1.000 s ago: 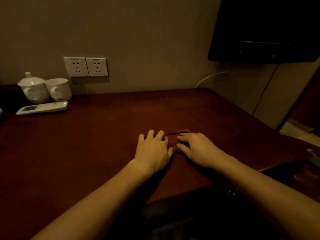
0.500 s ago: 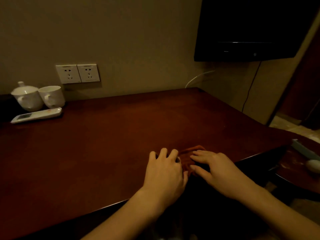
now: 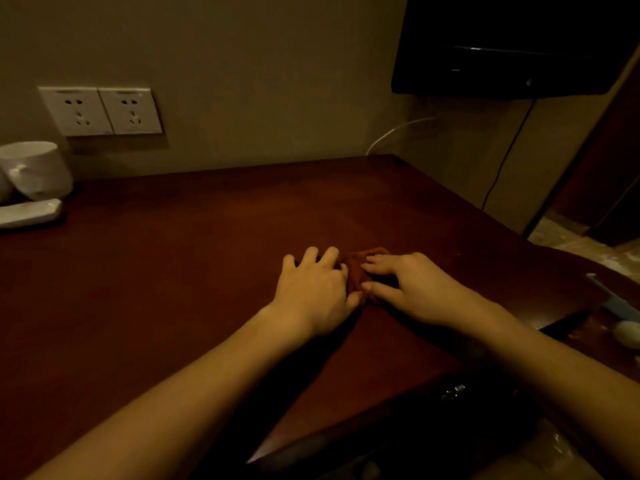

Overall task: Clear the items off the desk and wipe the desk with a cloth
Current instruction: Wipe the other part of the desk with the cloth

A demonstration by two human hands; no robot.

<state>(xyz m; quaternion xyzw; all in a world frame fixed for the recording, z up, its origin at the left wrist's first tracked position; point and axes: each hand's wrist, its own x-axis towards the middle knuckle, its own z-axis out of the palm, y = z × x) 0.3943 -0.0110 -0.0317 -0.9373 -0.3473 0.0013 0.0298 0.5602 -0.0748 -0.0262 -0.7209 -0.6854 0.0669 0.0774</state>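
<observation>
A small reddish-brown cloth (image 3: 358, 271) lies bunched on the dark wooden desk (image 3: 173, 278), right of centre. My left hand (image 3: 313, 289) presses on its left part, fingers spread flat. My right hand (image 3: 408, 285) presses on its right part, index finger and thumb on the fabric. Most of the cloth is hidden under both palms. At the far left edge stand a white cup (image 3: 36, 169) and a white remote control (image 3: 29, 212).
Two white wall sockets (image 3: 100, 110) sit on the wall behind the desk. A black TV (image 3: 509, 46) hangs at the upper right with cables below. A lower surface at the right holds a pale blue object (image 3: 611, 297) and a white round thing (image 3: 628, 334).
Both hands slid with the cloth toward the desk's near edge, then away from it again. The view has shifted right, so the lidded white pot has left the frame.
</observation>
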